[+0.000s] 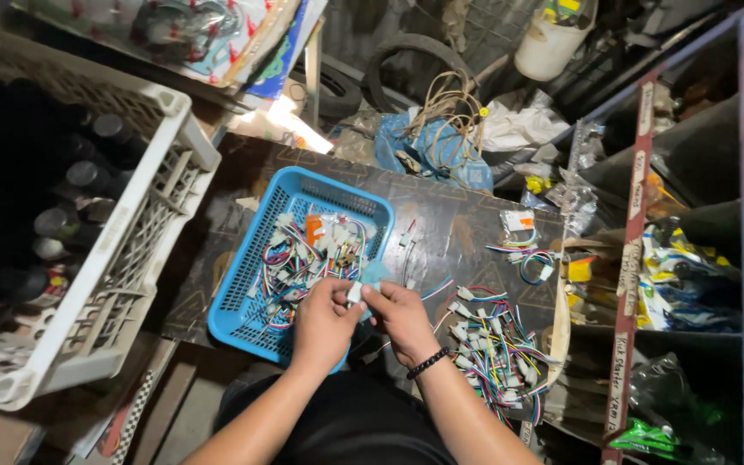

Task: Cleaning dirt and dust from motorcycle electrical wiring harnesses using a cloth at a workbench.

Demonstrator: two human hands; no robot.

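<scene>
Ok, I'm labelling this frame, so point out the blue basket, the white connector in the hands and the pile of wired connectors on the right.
blue basket [236,297]: head view, bare mesh by its left wall.
white connector [355,293]: head view, its body between both hands.
pile of wired connectors [494,353]: head view, middle of the heap.

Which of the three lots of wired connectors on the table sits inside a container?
The lot in the blue basket, left of the hands; the big pile by the right wrist and the small bunch beyond lie loose on the table.

The single head-worn camera looks steeply down from close above the person's lap onto a dark tabletop [441,215], facing forward toward cluttered shelves [630,258] at the right and a white crate [131,232] at the left, with no second view.
</scene>
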